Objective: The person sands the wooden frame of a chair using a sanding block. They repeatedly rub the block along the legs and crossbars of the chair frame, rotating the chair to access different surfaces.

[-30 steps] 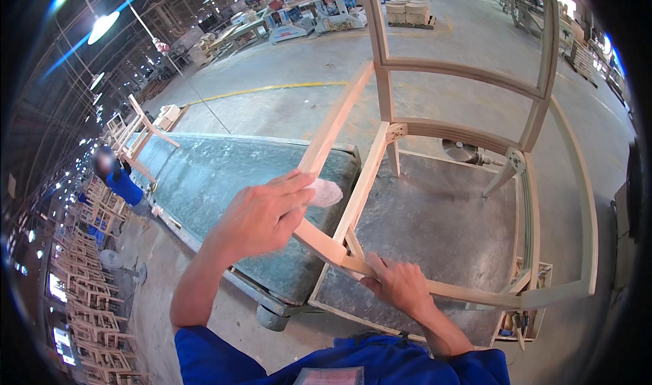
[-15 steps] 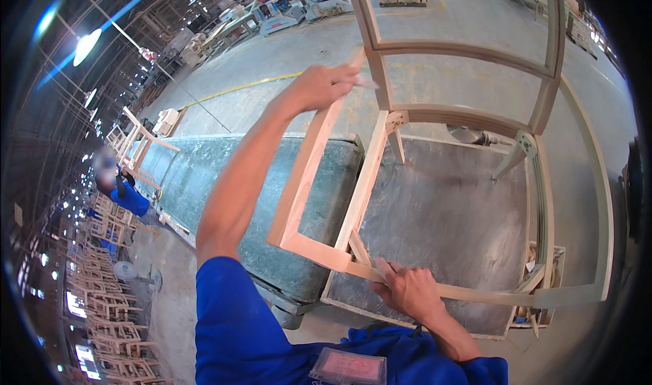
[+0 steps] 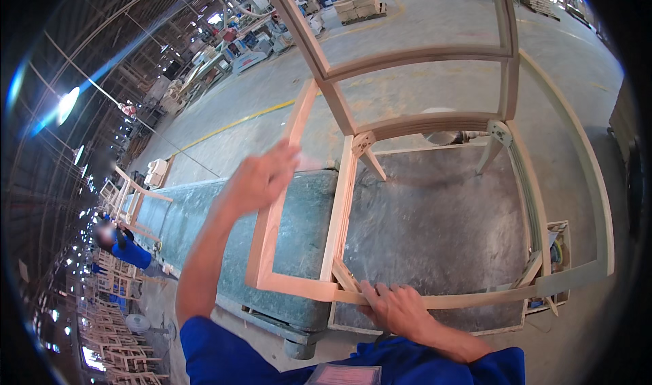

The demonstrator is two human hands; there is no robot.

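Observation:
A bare wooden chair frame [image 3: 336, 208] with a tall open back stands in front of me, its back on the far side and its seat opening unfilled. My left hand [image 3: 261, 181] is at the long left side bar [image 3: 269, 239], somewhat smeared by motion. From its fingers sticks out a pale thin sheet [image 3: 311, 162], too blurred to name more closely. My right hand [image 3: 397, 308] is closed over the near rail [image 3: 475, 299] of the frame, beside the left corner brace [image 3: 345, 274].
Beneath the frame lies a dark worn board [image 3: 435, 222]. A green-grey bench surface [image 3: 197, 212] runs off to the left, where a person in blue [image 3: 129, 249] stands by another chair frame [image 3: 139, 201]. A box of odds and ends [image 3: 558, 256] sits at right.
My left hand has slid down along the left side bar, toward me, with the pale sheet. My right hand stays on the near rail. The whole view has shifted a little.

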